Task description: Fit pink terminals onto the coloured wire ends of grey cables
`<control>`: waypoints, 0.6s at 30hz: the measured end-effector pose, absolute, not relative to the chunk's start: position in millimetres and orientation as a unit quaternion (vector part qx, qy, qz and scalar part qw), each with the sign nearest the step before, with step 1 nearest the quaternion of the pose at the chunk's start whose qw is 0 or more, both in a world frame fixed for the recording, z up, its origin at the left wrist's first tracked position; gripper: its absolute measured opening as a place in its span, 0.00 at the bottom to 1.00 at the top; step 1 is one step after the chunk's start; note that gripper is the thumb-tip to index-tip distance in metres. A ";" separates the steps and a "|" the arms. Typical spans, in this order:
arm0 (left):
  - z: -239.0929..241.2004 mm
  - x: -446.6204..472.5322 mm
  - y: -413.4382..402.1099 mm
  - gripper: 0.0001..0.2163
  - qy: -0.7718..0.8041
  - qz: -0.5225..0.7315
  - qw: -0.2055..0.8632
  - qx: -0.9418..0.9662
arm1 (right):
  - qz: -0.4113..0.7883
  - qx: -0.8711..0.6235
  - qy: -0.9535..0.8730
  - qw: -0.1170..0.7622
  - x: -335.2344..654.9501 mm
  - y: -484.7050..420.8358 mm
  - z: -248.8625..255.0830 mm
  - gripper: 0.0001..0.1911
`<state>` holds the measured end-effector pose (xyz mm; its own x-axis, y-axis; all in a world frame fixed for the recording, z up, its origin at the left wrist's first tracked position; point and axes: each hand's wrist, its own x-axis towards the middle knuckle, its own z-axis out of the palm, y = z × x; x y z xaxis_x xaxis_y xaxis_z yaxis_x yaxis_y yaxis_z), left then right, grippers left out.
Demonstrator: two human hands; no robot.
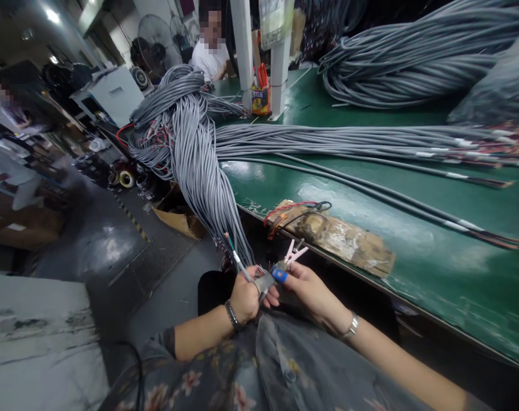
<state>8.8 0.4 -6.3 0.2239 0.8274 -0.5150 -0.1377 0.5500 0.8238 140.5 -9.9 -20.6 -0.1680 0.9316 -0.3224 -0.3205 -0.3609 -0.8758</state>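
- The table is filling the right half from 1 to 4 o'clock, with its green top showing bare between the loads.
- A coil of grey cable is lying at 1 o'clock. A flat run is stretching across the table toward 3 o'clock, with coloured cores showing at its far ends.
- The bundle is draping off the table edge at 11 o'clock and hanging down toward the lap at 6 o'clock.
- A person is sitting at 12 o'clock, well apart from the hands.
- A worn cardboard pad is lying on the table's near edge just right of centre, and loose wires are resting on its left end.
- The left hand is curling into a fist round one cable that is coming out of the bundle's lower end.
- The right hand, just beside it, is pinching a tool between thumb and fingers. The pink handles are pointing up toward 1 o'clock, and the grey head is touching the cable's end.
- A blue cap is covering one fingertip of the right hand.
- As for progress, one cable end is being worked right now. Many ends near it are showing coloured cores, but which are finished is too small to tell. The coil seems to be waiting untouched, so most of the work looks to be remaining.
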 end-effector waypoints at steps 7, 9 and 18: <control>-5.5 9.7 0.2 0.22 0.521 0.354 0.708 0.320 | 0.690 -0.460 -0.295 0.476 138.7 -13.7 -22.0 0.20; -5.4 9.7 0.2 0.22 0.523 0.353 0.706 0.321 | 0.688 -0.459 -0.289 0.481 139.8 -13.7 -20.3 0.21; -5.2 8.4 -0.3 0.21 0.518 0.341 0.705 0.345 | 0.695 -0.458 -0.253 0.493 143.6 -11.1 -10.6 0.24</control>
